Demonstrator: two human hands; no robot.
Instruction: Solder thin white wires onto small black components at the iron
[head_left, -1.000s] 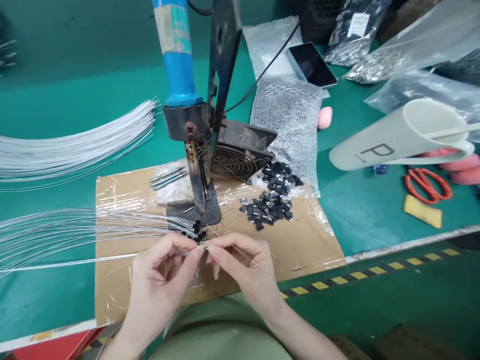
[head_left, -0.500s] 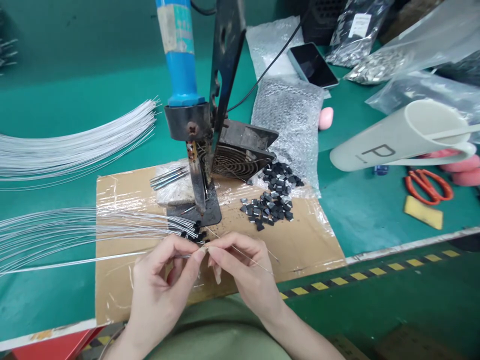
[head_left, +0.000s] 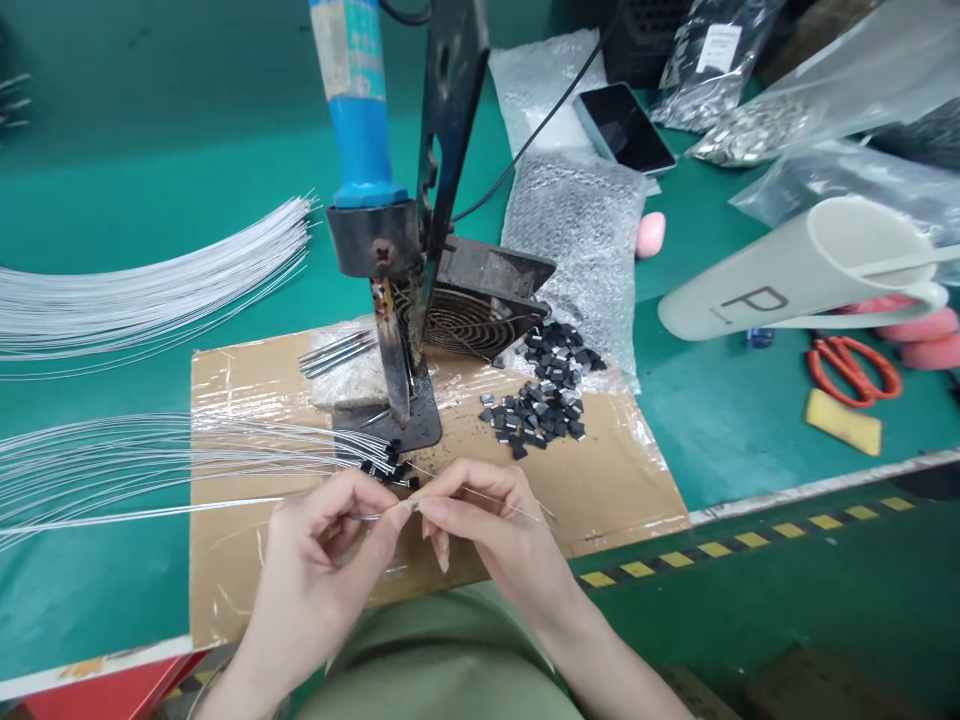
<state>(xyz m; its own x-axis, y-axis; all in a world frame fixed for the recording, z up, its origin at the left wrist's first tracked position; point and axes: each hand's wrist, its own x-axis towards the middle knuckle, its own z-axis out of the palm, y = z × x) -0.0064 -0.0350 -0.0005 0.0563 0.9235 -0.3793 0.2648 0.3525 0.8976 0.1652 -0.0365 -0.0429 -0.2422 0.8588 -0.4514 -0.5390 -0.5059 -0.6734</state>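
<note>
My left hand (head_left: 322, 565) is closed, thumb and forefinger pinching a white wire (head_left: 225, 506) that trails off to the left. Fingertip to fingertip with it, my right hand (head_left: 510, 535) is pinched at the wire's end; the tip itself is hidden. A thin silvery strand (head_left: 421, 470), perhaps solder wire, runs across the right hand's fingers. Just beyond the fingertips lie wires with small black connectors (head_left: 388, 462) on their ends. Above them a blue-handled soldering iron (head_left: 364, 150) points down in its stand (head_left: 450, 120).
Loose black connectors (head_left: 544, 410) are heaped on the cardboard (head_left: 615, 480), beside a small fan (head_left: 480, 315). More white wires (head_left: 150, 300) lie at left. To the right are a white mug (head_left: 795, 270), red-handled scissors (head_left: 855, 370), a yellow sponge (head_left: 844, 422) and a phone (head_left: 626, 128).
Both hands stay pinched together at nearly the same spot. The wire on the left has risen slightly, and the thin strand by my right hand has shifted a little.
</note>
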